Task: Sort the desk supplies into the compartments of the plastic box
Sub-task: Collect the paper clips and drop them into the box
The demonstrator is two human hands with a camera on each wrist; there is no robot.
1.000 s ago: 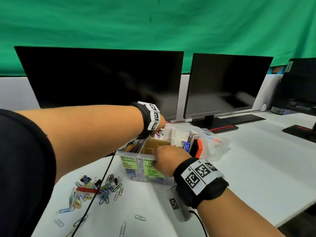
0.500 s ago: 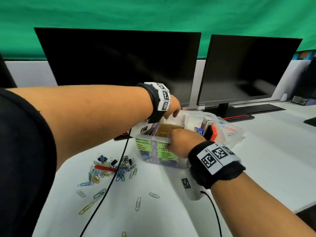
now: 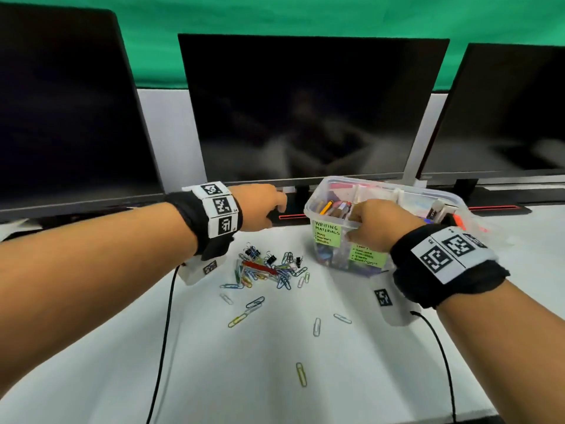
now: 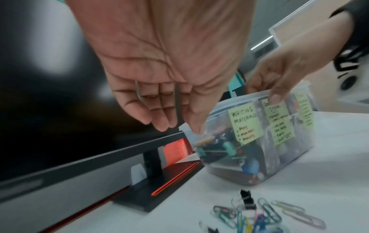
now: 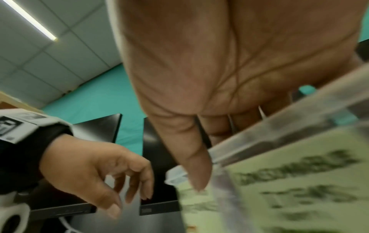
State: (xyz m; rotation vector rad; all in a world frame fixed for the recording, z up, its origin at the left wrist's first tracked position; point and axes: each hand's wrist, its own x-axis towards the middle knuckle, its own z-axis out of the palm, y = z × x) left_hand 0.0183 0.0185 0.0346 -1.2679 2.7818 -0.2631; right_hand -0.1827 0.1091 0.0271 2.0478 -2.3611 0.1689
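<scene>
A clear plastic box with green compartment labels stands on the white desk and holds pens and other supplies. My right hand grips its front rim, thumb on the outer wall and fingers over the edge inside. My left hand hovers just left of the box, fingers relaxed and empty; the left wrist view shows the bare palm and fingers beside the box. A pile of coloured paper clips with black binder clips lies below the left hand.
Single paper clips are scattered toward the desk's front. Three dark monitors stand behind; one monitor's black base sits right behind the left hand. Black wrist cables trail across the desk. The desk's front edge runs at lower right.
My left hand has drawn back from over the box's far left corner to the left of it. The right hand keeps its hold on the front rim. The head view has swung left and down.
</scene>
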